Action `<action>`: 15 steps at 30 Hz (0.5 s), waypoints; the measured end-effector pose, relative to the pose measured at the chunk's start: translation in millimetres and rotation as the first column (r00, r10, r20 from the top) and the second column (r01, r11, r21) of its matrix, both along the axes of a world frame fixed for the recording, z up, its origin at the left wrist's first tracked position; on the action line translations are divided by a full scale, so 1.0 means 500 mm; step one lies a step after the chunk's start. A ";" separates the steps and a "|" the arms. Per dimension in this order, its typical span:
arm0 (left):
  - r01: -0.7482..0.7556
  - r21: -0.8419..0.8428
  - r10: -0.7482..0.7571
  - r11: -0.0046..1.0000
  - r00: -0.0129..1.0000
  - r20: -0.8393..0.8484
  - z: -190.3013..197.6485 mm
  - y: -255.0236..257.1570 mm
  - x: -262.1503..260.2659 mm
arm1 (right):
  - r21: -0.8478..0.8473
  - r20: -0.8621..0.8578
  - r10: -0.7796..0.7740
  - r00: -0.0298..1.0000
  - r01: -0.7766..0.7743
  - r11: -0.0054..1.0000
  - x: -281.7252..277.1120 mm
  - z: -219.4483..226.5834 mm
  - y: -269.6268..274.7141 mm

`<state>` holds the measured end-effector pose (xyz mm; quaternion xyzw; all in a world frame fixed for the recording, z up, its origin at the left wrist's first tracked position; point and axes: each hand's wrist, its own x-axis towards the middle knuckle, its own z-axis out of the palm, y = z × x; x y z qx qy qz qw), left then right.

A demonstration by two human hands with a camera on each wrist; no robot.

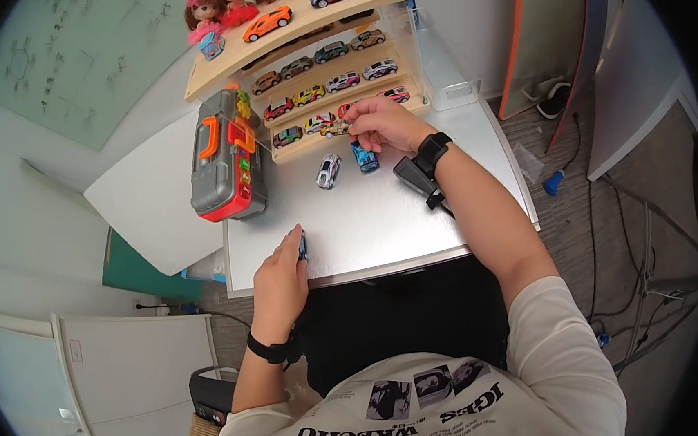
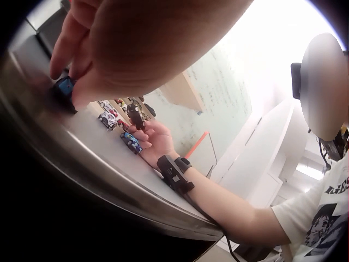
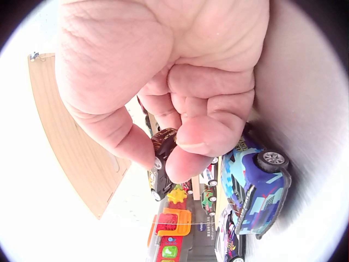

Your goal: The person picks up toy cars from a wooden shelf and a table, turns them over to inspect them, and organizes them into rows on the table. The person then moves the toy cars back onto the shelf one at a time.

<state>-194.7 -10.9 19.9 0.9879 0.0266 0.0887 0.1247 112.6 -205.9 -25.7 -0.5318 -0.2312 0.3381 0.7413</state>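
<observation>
My right hand (image 1: 363, 132) pinches a small dark toy car (image 3: 158, 183) between thumb and fingertip, just in front of the lowest step of the wooden display shelf (image 1: 294, 150). Below that hand a blue patterned car (image 1: 365, 157) and a silver-white car (image 1: 328, 171) stand on the metal table (image 1: 382, 215). The wrist view shows the blue patterned car (image 3: 253, 185) close under the palm. My left hand (image 1: 293, 253) rests at the table's front edge, fingers curled round a small blue car (image 1: 302, 245); the same blue car (image 2: 65, 87) sits on the table under the fingertips.
The stepped shelf holds several toy cars in rows, with dolls (image 1: 218, 7) on its top board. A grey and red toy case (image 1: 225, 158) stands left of the shelf. A clear plastic box (image 1: 446, 79) sits at the back right. Cables lie on the floor (image 1: 612, 222) to the right.
</observation>
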 end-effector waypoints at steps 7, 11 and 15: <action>0.040 -0.214 0.007 0.976 0.977 0.211 -0.028 0.028 -0.012 | 0.023 -0.011 0.003 1.000 -0.002 1.000 0.001 -0.001 0.001; 0.055 -0.056 -0.036 0.997 0.957 0.288 -0.027 0.025 -0.008 | 0.042 -0.012 0.019 1.000 -0.019 0.999 0.004 -0.003 0.002; 0.009 -0.064 0.008 0.998 0.965 0.262 -0.040 0.032 0.000 | 0.031 -0.008 0.009 1.000 -0.009 0.999 0.004 -0.006 0.002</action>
